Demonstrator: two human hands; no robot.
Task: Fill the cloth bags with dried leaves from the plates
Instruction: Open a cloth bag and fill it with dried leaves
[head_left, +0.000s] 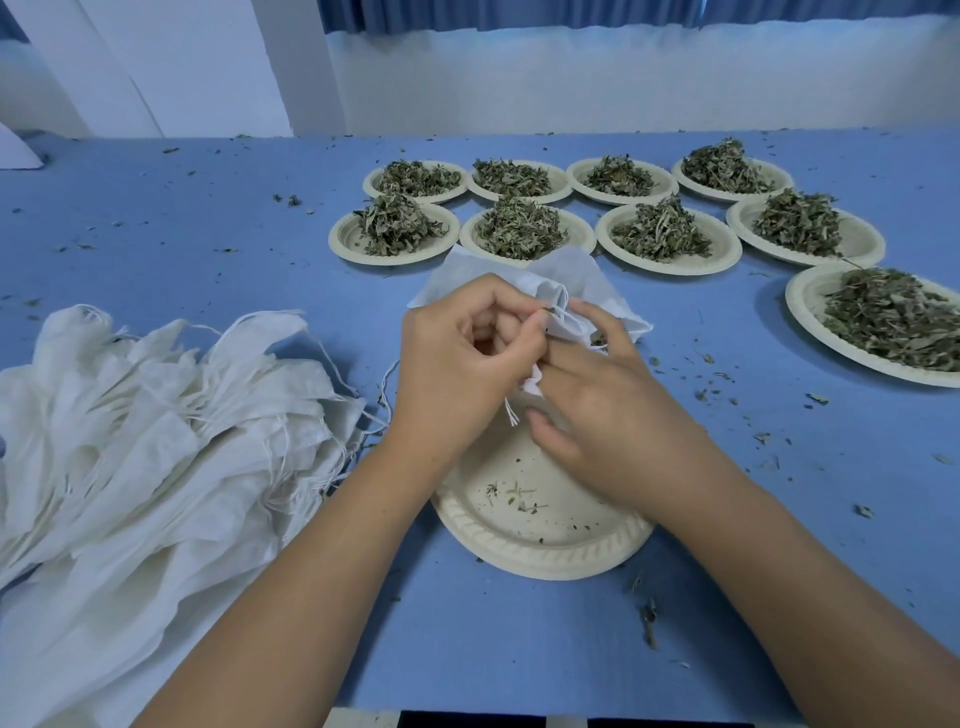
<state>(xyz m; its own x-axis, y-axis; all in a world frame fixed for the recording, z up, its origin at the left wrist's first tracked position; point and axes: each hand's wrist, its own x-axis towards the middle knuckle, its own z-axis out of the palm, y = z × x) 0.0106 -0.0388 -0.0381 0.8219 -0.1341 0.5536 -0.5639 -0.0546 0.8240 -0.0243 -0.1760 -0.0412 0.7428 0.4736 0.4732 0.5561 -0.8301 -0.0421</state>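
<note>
Blue tabletop (208, 249), leaf crumbs scattered all over it.

Both hands work at the middle, above a pale round paper plate (545, 545) that sits by the near edge. The plate carries only a few leaf scraps.

Left hand (457, 364): fingers (506, 306) curled, tips pinching the gathered mouth of a small white cloth bag (571, 275).

Right hand (618, 410): fingers (597, 325) folded over the same bunched cloth from the other side. Thumb lies apart below, holding nothing.

The bag's body fans out beyond the fingertips toward the far edge and lies flat, its far border at the rims of the front-row plates. A fold of cloth and white string ends (511, 413) show between the two palms. Cannot tell whether there are leaves inside the bag.

Nine paper plates heaped with dried green leaves (670, 266) stand toward the far right: two rows of four, plus one by the right edge.

A loose heap of white drawstring bags (156, 441) lies at the left edge, just beside the left forearm.
</note>
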